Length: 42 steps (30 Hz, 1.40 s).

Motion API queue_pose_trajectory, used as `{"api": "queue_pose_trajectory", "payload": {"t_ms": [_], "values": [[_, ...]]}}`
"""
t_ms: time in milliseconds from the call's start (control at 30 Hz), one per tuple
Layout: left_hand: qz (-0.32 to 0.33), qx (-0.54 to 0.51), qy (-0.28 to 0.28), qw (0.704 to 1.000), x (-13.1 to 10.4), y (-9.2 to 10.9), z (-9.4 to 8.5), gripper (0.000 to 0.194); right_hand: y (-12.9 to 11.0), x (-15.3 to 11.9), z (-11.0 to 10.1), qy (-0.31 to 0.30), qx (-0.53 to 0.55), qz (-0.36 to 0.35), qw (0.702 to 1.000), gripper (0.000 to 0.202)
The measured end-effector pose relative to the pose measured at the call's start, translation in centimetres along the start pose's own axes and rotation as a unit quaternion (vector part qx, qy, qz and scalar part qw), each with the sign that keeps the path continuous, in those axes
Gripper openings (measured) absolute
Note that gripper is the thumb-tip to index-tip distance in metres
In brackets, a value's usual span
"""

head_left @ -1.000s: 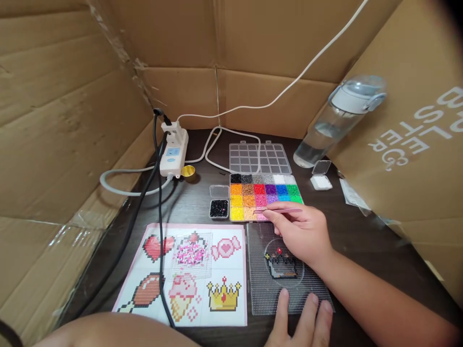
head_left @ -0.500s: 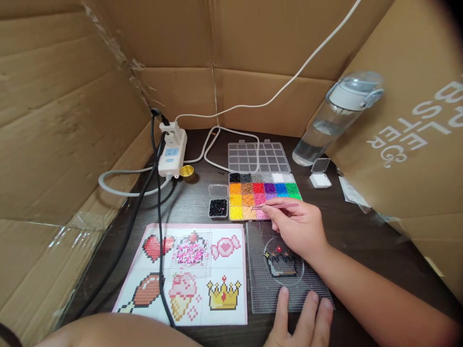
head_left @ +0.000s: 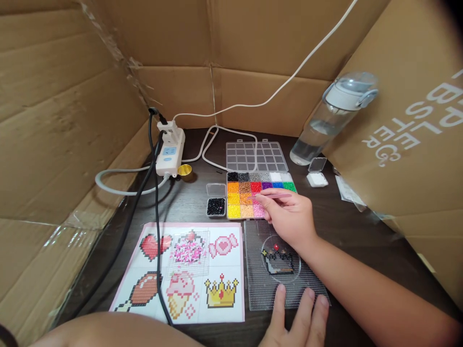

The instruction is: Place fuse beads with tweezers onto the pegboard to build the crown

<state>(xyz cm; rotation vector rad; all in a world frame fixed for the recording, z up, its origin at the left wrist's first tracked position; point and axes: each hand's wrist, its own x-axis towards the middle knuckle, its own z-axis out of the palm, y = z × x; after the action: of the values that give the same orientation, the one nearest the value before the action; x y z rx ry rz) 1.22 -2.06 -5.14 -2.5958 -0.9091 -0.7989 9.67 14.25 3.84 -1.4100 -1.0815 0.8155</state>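
My right hand [head_left: 287, 214] pinches pink tweezers [head_left: 277, 196] above the bead box [head_left: 226, 218], whose compartments hold beads sorted by colour. The tweezers' tips are over the orange and pink compartments; whether a bead is between them is too small to tell. My left hand [head_left: 294, 320] rests with fingers spread at the near edge of the clear pegboard [head_left: 253, 294]. On that board, inside a circle outline, sits a bead figure [head_left: 278, 265] with a black outline, a red bead on top and a yellow bit at its left.
A pattern sheet [head_left: 231, 315] lies left of the pegboard, with a small clear board of pink beads [head_left: 186, 253] on it. Around stand a black-bead case [head_left: 216, 207], white-bead case [head_left: 317, 180], gold cup [head_left: 185, 172], power strip [head_left: 170, 154] and water bottle [head_left: 325, 123]. A black cable [head_left: 158, 250] crosses the sheet.
My right hand has moved the tweezers slightly away from me, from the lower compartments to the row above. My left hand stays at the board's edge. The view has shifted a little.
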Motion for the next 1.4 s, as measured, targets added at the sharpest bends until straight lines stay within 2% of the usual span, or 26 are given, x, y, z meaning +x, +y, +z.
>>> {"api": "queue_pose_trajectory", "payload": {"t_ms": [200, 333, 433, 600, 767, 900, 1167, 1267, 1400], "values": [[-0.005, 0.010, 0.033, 0.999, 0.6, -0.4, -0.1, 0.047, -0.1, 0.3, 1.0, -0.008, 0.004, 0.016, 1.000, 0.015], [-0.008, 0.026, 0.052, 0.998, 0.5, -0.5, 0.3, 0.048, 0.0, 0.5, 1.1, -0.034, 0.009, 0.026, 0.999, 0.016], [-0.001, 0.027, 0.044, 0.999, 0.3, -0.4, 0.5, 0.051, 0.1, 0.5, 1.1, -0.051, 0.005, 0.022, 0.998, 0.016], [-0.002, 0.022, 0.041, 0.999, 0.5, -0.3, 0.4, 0.052, 0.4, 0.7, 0.6, -0.031, -0.027, 0.011, 0.999, 0.017], [-0.012, 0.011, 0.052, 0.998, 0.6, -0.4, 0.2, 0.046, 0.2, 0.8, 0.2, -0.014, -0.031, 0.008, 0.999, 0.017], [0.002, 0.033, 0.034, 0.999, 0.5, -0.5, 0.2, 0.038, 0.1, 0.6, 0.0, 0.004, -0.022, 0.007, 1.000, 0.019], [-0.024, 0.013, 0.048, 0.998, 0.7, -0.3, 0.2, 0.038, 0.1, 0.6, -0.1, 0.001, -0.020, 0.009, 1.000, 0.020], [-0.007, 0.014, 0.040, 0.999, 0.6, -0.4, 0.3, 0.046, 0.1, 0.5, -0.2, 0.000, -0.019, 0.005, 1.000, 0.019], [0.006, 0.020, 0.042, 0.999, 0.5, -0.6, 0.3, 0.046, 0.1, 0.5, -0.2, 0.004, -0.020, 0.006, 1.000, 0.019]]}}
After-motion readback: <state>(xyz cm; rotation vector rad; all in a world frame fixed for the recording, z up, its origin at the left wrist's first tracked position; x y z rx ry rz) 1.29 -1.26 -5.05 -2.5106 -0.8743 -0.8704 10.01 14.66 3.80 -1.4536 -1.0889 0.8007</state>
